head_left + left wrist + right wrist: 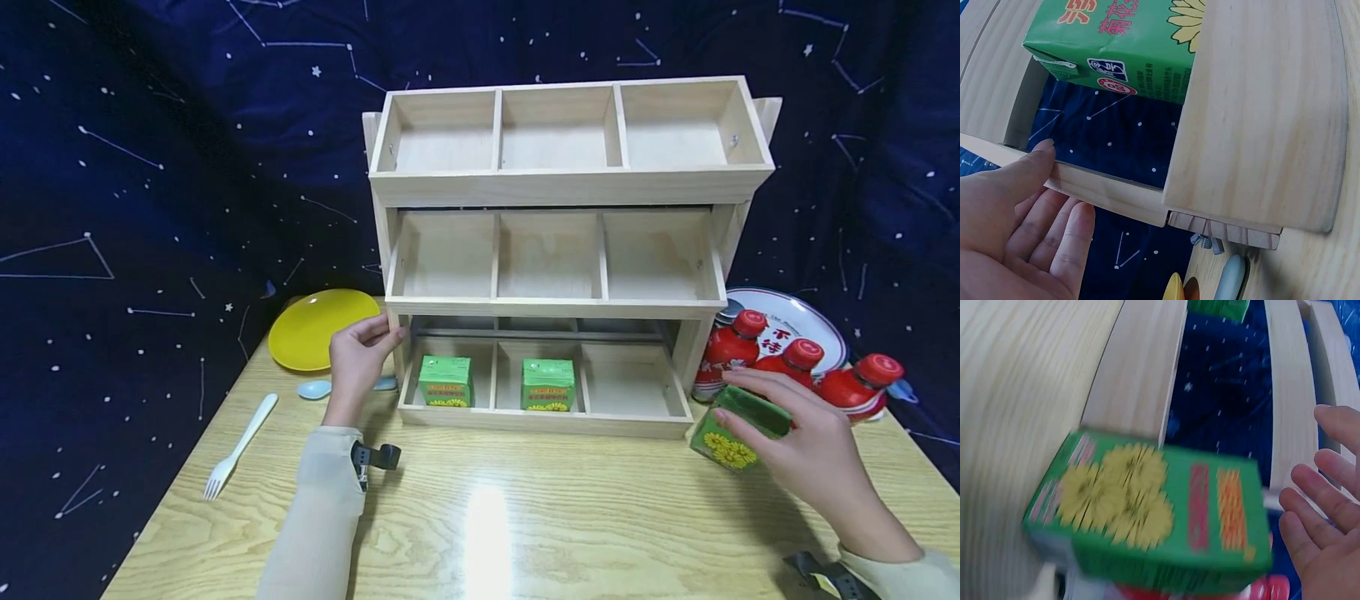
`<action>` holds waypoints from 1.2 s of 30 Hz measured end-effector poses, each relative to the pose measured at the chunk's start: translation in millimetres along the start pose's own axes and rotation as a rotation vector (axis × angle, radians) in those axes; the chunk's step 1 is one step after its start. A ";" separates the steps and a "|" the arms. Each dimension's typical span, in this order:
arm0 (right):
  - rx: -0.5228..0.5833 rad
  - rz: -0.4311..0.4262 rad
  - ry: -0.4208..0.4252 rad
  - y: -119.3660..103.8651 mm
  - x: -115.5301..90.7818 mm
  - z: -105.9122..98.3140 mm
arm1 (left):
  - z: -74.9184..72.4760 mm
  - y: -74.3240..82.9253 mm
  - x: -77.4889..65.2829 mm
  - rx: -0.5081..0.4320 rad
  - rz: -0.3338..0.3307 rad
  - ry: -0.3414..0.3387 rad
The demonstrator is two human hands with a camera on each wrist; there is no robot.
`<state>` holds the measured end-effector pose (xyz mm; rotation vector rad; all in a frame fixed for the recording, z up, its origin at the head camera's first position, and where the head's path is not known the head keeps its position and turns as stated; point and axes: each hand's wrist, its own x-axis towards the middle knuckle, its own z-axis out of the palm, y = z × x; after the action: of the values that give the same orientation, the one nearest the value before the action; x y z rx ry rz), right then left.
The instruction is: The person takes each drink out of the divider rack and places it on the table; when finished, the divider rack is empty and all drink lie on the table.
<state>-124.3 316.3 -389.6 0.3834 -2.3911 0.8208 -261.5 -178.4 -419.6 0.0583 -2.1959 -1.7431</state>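
Note:
My left hand [358, 362] is at the left side of a three-tier wooden shelf [551, 190], thumb and fingers on either side of its side piece [1110, 192]. Two green drink cartons with yellow flowers stand in the bottom tier: one carton [447, 381] in the left compartment, another carton [548, 384] in the middle. Over a third green carton [720, 442], right of the shelf, my right hand [813, 446] hovers with fingers spread. In the right wrist view, a gap shows between those fingers [1310, 519] and the carton's top end.
Several red-capped bottles [802, 354] stand behind the third carton, before a white plate [813, 312] with red writing. On the left lie a yellow plate [318, 329], a blue spoon [313, 389] and a white fork [240, 447]. Dark star-patterned cloth [187, 208] hangs behind.

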 end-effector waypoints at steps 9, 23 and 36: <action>0.116 -0.151 -0.059 -25.9 18.6 34.5 | 0.8 1.4 -0.2 -0.022 -0.012 -0.005; 0.266 -0.142 -0.234 -59.2 46.2 103.8 | 0.1 1.9 0.0 -0.034 0.006 0.000; 0.304 -0.053 -0.389 -65.7 57.3 143.0 | -0.2 1.4 0.1 -0.034 -0.004 -0.012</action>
<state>-202.4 170.6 -416.5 0.7870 -2.5926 1.1791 -261.3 -178.2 -418.2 0.0440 -2.1759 -1.7867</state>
